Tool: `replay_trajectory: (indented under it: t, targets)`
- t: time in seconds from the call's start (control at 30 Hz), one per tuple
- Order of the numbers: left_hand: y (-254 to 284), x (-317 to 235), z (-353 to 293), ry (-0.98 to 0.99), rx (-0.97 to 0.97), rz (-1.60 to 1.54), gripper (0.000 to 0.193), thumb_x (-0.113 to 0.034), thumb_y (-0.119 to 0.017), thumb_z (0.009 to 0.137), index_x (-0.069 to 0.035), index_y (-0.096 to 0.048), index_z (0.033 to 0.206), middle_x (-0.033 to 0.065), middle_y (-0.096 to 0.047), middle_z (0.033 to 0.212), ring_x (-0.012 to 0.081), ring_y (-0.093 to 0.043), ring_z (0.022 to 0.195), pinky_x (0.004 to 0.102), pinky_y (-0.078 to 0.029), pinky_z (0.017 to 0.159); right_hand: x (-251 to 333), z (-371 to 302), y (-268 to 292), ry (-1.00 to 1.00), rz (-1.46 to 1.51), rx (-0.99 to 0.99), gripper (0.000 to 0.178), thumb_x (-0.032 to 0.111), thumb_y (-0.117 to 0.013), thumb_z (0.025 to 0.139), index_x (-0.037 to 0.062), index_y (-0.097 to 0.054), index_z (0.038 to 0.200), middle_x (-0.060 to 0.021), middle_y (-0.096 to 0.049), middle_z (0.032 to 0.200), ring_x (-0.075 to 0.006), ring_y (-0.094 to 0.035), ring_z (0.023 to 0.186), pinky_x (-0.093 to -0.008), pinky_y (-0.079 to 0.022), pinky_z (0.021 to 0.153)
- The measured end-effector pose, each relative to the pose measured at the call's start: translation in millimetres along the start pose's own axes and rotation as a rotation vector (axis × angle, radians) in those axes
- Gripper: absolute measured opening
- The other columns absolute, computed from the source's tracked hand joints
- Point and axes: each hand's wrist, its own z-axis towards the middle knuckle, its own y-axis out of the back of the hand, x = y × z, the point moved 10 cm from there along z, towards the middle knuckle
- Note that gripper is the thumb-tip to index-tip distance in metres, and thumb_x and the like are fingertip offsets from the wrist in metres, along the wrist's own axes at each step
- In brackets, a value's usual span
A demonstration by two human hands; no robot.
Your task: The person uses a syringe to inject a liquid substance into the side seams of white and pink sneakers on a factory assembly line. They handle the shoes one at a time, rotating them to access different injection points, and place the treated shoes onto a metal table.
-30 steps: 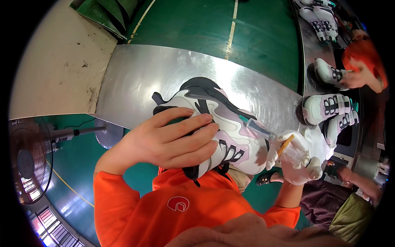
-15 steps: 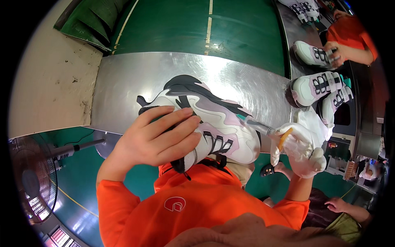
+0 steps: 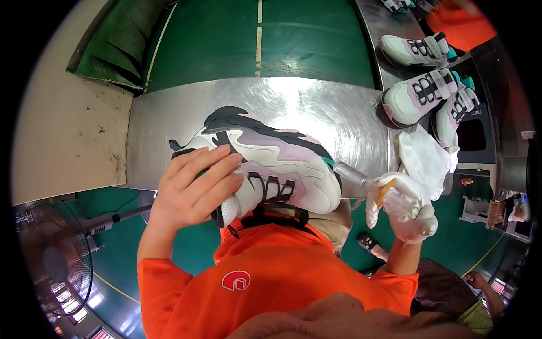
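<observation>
A white, lilac and black sneaker [image 3: 271, 152] is tilted on its side in front of me, its sole turned away and its laces toward my body. My bare left hand [image 3: 197, 183] is wrapped over its ankle opening, holding it by the collar. My right hand [image 3: 403, 206], in a white glove, is closed round a brush-like tool [image 3: 350, 173] with a yellow handle and a silver-grey front part. Its teal tip meets the edge of the sole near the toe. The glove hides part of the handle.
Beneath the sneaker is a shiny metal table [image 3: 164, 135], joining a green conveyor belt [image 3: 220, 45]. Several similar sneakers [image 3: 415, 97] stand at the right, beside a white cloth [image 3: 420, 158]. A fan [image 3: 53, 260] is at the left. A co-worker's orange sleeve [image 3: 460, 25] shows at the upper right.
The sneaker and both hands appear a little further left, along with the whole view. The co-worker's hand has let go of the far sneaker. My grips stay the same.
</observation>
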Motion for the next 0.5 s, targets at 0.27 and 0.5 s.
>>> replay_trajectory:
  t: [0.27,0.5]
  targets:
    - [6.1,-13.5,-3.4,0.112,-0.028,0.059,0.018,-0.009,-0.064,0.081,-0.009,-0.065,0.098,0.0074,-0.072,0.111,0.0262,-0.067,0.105,0.0344,-0.052,0.079,-17.6,-16.2,16.6,0.058,0.142,0.007,0.111,0.051,-0.085,0.055,-0.0234,-0.044,0.126,-0.0284,-0.063,0.096,-0.0328,-0.065,0.078,-0.0375,-0.053,0.066]
    - [7.0,-40.1,-18.9,0.212,-0.027,0.197,0.021,-0.019,-0.065,0.085,-0.009,-0.063,0.104,0.0096,-0.072,0.111,0.0283,-0.067,0.105,0.0339,-0.049,0.082,-30.0,-23.8,26.9,0.182,0.138,-0.038,0.109,0.063,-0.079,0.055,-0.0199,-0.05,0.12,-0.0269,-0.062,0.09,-0.0327,-0.061,0.066,-0.0357,-0.049,0.055]
